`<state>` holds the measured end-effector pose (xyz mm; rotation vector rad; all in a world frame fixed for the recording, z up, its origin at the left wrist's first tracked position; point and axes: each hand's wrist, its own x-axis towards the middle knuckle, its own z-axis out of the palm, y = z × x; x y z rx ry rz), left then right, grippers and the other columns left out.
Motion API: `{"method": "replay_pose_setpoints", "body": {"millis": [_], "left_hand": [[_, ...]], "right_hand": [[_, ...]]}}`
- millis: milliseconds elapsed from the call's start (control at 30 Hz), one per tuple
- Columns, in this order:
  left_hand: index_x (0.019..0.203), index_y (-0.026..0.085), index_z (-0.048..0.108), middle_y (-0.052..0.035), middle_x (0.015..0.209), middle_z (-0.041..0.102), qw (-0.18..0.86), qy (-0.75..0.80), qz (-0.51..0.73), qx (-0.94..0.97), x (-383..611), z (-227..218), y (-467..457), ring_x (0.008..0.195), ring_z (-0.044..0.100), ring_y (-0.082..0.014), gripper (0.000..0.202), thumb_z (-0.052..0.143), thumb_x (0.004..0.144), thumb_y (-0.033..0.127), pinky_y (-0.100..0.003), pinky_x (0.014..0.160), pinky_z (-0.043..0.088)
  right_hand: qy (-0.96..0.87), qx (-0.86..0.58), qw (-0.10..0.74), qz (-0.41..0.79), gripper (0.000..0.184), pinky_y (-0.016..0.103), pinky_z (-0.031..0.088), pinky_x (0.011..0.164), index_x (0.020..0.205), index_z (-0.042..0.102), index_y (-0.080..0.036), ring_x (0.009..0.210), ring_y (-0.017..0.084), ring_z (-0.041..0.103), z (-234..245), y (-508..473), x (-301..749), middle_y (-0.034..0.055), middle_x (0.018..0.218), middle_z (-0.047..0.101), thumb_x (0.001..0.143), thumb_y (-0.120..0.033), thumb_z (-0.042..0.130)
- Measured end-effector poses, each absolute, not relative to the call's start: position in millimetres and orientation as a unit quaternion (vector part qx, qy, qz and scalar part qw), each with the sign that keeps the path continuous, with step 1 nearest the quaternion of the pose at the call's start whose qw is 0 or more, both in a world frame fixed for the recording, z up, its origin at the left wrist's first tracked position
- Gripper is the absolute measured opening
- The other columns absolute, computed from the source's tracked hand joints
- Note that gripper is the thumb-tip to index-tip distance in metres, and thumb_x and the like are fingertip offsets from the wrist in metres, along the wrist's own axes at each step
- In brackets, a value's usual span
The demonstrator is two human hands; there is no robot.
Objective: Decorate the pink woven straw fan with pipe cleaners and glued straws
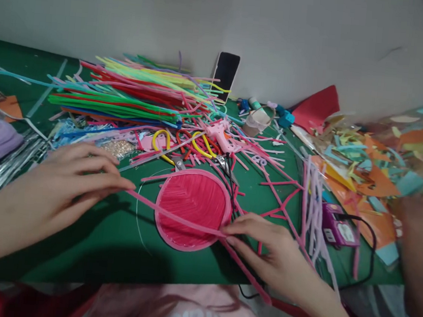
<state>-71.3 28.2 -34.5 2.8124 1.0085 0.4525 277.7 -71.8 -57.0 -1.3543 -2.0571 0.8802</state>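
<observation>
**Pink pipe cleaner (176, 218) pulled taut across disc**

At lower centre, the left hand (79, 181) and right hand (263, 247) each pinch the strand, probably to keep it straight over the pink round disc (193, 196). A pink glue gun (221, 134) lies just above on the green table (114, 248).

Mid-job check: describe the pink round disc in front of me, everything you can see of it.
The pink disc is flat, slightly oval, seemingly fuzzy stems packed in a leaf-vein pattern, with a paler pink rim. It lies on the green table. A pink strip crosses its lower half, pinched by the left hand off its left side and the right hand at its right rim. Scissors lie by its far edge.
</observation>
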Motion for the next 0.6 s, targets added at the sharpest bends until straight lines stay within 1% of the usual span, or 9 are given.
{"method": "replay_pose_setpoints", "body": {"millis": [67, 100, 167, 200, 267, 367, 433, 500, 600], "left_hand": [[0.101, 0.031, 0.073, -0.0023, 0.095, 0.067, -0.011, 0.329, 0.154, 0.932, -67.7, -40.1, 24.1, 0.108, 0.054, -0.0258, 0.034, 0.042, 0.093, 0.019, -0.057, 0.107, 0.029], [0.100, 0.031, 0.074, -0.0027, 0.096, 0.067, -0.044, 0.324, 0.155, 0.932, -65.5, -43.1, 20.4, 0.113, 0.052, -0.0292, 0.033, 0.044, 0.092, 0.018, -0.066, 0.108, 0.021], [0.099, 0.034, 0.074, -0.0019, 0.100, 0.067, -0.082, 0.328, 0.156, 0.928, -61.9, -49.1, 11.0, 0.123, 0.047, -0.0338, 0.035, 0.046, 0.090, 0.015, -0.074, 0.107, 0.011], [0.098, 0.035, 0.074, -0.0015, 0.102, 0.066, -0.082, 0.348, 0.162, 0.920, -61.1, -52.0, 6.0, 0.127, 0.045, -0.0345, 0.037, 0.045, 0.090, 0.013, -0.074, 0.108, 0.010], [0.100, 0.037, 0.073, -0.0004, 0.105, 0.064, -0.052, 0.375, 0.171, 0.910, -61.4, -57.2, -2.2, 0.130, 0.042, -0.0336, 0.040, 0.043, 0.091, 0.013, -0.070, 0.110, 0.015], [0.103, 0.037, 0.070, 0.0000, 0.106, 0.062, 0.007, 0.387, 0.183, 0.904, -63.8, -62.8, -6.5, 0.130, 0.042, -0.0310, 0.036, 0.042, 0.094, 0.017, -0.057, 0.108, 0.030], [0.106, 0.035, 0.068, -0.0001, 0.106, 0.060, 0.028, 0.377, 0.182, 0.908, -64.0, -64.5, -5.1, 0.130, 0.043, -0.0293, 0.034, 0.040, 0.095, 0.018, -0.050, 0.105, 0.035], [0.106, 0.033, 0.067, -0.0001, 0.105, 0.059, 0.028, 0.367, 0.182, 0.912, -62.5, -64.7, -3.3, 0.129, 0.043, -0.0279, 0.034, 0.038, 0.097, 0.018, -0.048, 0.107, 0.034], [0.105, 0.032, 0.067, 0.0002, 0.101, 0.057, 0.019, 0.365, 0.192, 0.911, -60.1, -64.2, -3.1, 0.127, 0.044, -0.0272, 0.030, 0.040, 0.097, 0.021, -0.050, 0.111, 0.030]], "right_hand": [[-0.791, -0.471, 0.233, 0.312, 0.020, 0.032, 0.055, 0.081, 0.102, 0.070, -0.021, 0.088, 0.017, 0.065, -65.8, -69.1, 270.5, 0.0046, 0.092, 0.072, 0.092, -0.011, 0.057], [-0.801, -0.464, 0.231, 0.299, 0.020, 0.033, 0.054, 0.082, 0.101, 0.070, -0.020, 0.090, 0.018, 0.064, -70.2, -68.5, 268.4, 0.0061, 0.095, 0.071, 0.092, -0.010, 0.056], [-0.812, -0.460, 0.237, 0.269, 0.020, 0.036, 0.053, 0.081, 0.099, 0.070, -0.019, 0.094, 0.020, 0.061, -77.8, -68.8, 267.1, 0.0090, 0.101, 0.068, 0.093, -0.009, 0.054], [-0.814, -0.461, 0.241, 0.258, 0.021, 0.037, 0.053, 0.079, 0.100, 0.070, -0.019, 0.094, 0.021, 0.059, -80.8, -69.6, 267.6, 0.0099, 0.102, 0.067, 0.093, -0.009, 0.053], [-0.815, -0.459, 0.246, 0.254, 0.023, 0.038, 0.052, 0.078, 0.101, 0.069, -0.020, 0.093, 0.022, 0.057, -85.8, -72.3, 269.1, 0.0094, 0.099, 0.066, 0.093, -0.008, 0.052], [-0.817, -0.446, 0.245, 0.272, 0.030, 0.040, 0.051, 0.083, 0.107, 0.067, -0.021, 0.095, 0.022, 0.054, -92.4, -77.6, 270.1, 0.0082, 0.098, 0.066, 0.091, -0.003, 0.050], [-0.815, -0.441, 0.249, 0.282, 0.035, 0.040, 0.050, 0.085, 0.111, 0.065, -0.021, 0.098, 0.023, 0.052, -96.7, -80.5, 269.5, 0.0085, 0.101, 0.064, 0.089, 0.001, 0.049], [-0.810, -0.441, 0.268, 0.280, 0.038, 0.039, 0.050, 0.086, 0.114, 0.064, -0.021, 0.099, 0.022, 0.052, -99.8, -82.2, 269.2, 0.0081, 0.102, 0.064, 0.089, 0.002, 0.049], [-0.798, -0.454, 0.312, 0.244, 0.035, 0.038, 0.049, 0.085, 0.115, 0.063, -0.020, 0.095, 0.020, 0.054, -100.3, -83.1, 271.1, 0.0073, 0.099, 0.064, 0.089, 0.001, 0.053]]}}
